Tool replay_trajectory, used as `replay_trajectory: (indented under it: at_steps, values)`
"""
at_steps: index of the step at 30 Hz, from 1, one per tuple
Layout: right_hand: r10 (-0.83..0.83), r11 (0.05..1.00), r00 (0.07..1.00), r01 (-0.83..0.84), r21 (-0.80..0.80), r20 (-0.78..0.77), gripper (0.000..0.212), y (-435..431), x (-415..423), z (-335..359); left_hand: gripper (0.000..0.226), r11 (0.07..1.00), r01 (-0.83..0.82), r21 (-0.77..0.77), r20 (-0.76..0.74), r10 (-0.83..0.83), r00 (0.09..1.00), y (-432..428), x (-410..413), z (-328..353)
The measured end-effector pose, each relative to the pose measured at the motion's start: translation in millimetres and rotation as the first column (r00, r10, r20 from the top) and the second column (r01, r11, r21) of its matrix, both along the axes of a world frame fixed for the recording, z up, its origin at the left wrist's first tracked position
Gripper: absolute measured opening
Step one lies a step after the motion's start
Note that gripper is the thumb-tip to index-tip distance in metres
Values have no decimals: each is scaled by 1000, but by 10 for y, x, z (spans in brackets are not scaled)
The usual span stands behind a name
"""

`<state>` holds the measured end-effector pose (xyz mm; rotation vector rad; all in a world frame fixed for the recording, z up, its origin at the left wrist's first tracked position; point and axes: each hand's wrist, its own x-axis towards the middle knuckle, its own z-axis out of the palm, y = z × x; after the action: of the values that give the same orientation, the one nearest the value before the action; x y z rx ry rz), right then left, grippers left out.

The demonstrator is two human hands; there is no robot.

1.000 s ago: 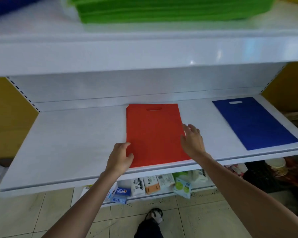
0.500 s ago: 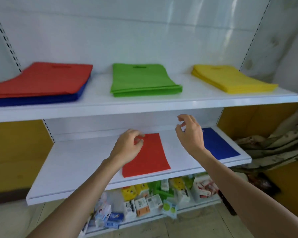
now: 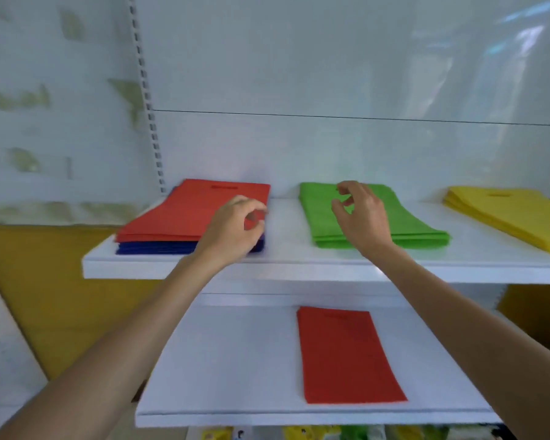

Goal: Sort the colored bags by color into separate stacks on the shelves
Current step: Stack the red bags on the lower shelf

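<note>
On the upper shelf [image 3: 299,268] a mixed pile sits at the left: red bags [image 3: 185,214] on top of blue bags [image 3: 159,247]. A green stack [image 3: 407,220] lies in the middle and a yellow stack [image 3: 515,214] at the right. A single red bag [image 3: 343,354] lies flat on the lower shelf [image 3: 229,360]. My left hand [image 3: 232,230] hovers at the right edge of the red-and-blue pile, fingers curled and empty. My right hand [image 3: 359,214] is raised over the green stack, fingers apart, holding nothing.
The white back panel [image 3: 331,74] and a slotted upright [image 3: 146,100] stand behind the shelves. Yellow-brown boards [image 3: 45,296] flank the unit at the left. Small packaged goods [image 3: 331,433] show beneath the lower shelf.
Both hands left the red bag on the lower shelf and rose to the upper shelf. My view tilted up and left, so the blue bag on the lower shelf is out of sight.
</note>
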<state>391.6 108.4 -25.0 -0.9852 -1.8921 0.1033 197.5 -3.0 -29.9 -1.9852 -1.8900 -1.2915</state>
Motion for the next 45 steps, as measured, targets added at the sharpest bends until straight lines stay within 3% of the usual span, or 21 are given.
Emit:
replay_trajectory:
  at_steps: [6, 10, 14, 18, 23, 28, 35, 40, 45]
  values:
    - [54, 993, 999, -53, -102, 7, 30, 436, -1122, -36, 21, 967, -233, -100, 3, 234, 972, 152, -1350, 87]
    - [3, 966, 996, 20, -258, 89, 39, 726, -1663, -180, 21, 906, -339, -253, 9, 353, 936, 339, -2019, -49]
    - [-92, 900, 975, 168, -401, 203, 40, 915, -1930, -402, 31, 873, -342, -348, 117, 403, 908, 501, -2278, -230]
    - [-128, 897, 973, 196, -397, 193, 43, 1029, -1948, -449, 54, 860, -376, -344, 181, 454, 872, 589, -2321, -318]
    - [-122, 880, 988, 152, -450, 94, 27, 1042, -1941, -454, 42, 855, -441, -273, 270, 508, 818, 577, -2351, -361]
    - [-128, 922, 991, 136, -361, 46, 20, 993, -1913, -464, 23, 872, -472, -127, 241, 489, 839, 532, -2315, -337]
    - [-161, 984, 985, 164, -64, 55, 21, 831, -1879, -378, 14, 892, -451, -28, 186, 448, 874, 469, -2223, -233]
    - [-122, 992, 984, 124, 3, -133, 20, 715, -1638, -74, 15, 891, -444, 89, 104, 435, 894, 301, -2008, 15]
    - [-51, 982, 973, 90, 167, -225, 22, 436, -851, 159, 15, 935, -295, 198, 67, 288, 955, 165, -1389, 78]
